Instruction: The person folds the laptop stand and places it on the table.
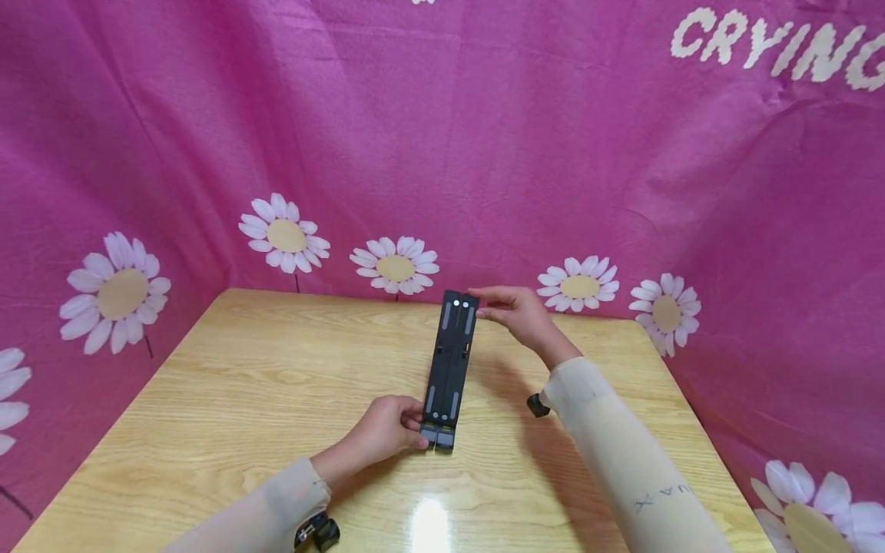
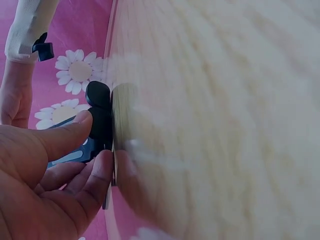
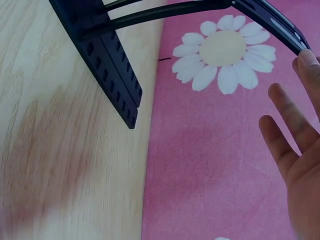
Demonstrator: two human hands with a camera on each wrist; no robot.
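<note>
A black folding laptop stand with grey pads stands propped up in the middle of the table, narrow and folded sideways. Its near lower end is held by my left hand, the thumb and fingers on either side of the small end lips. My right hand pinches the raised far end between thumb and fingertips. In the right wrist view, thin struts join the slotted base rails to the lifted upper bars. Left wrist view: the thumb presses the dark rounded end close to the tabletop.
The light wooden table carries the stand. Pink cloth with printed daisies hangs behind the table and along both sides. Small black devices sit on both wrists, below the sleeves.
</note>
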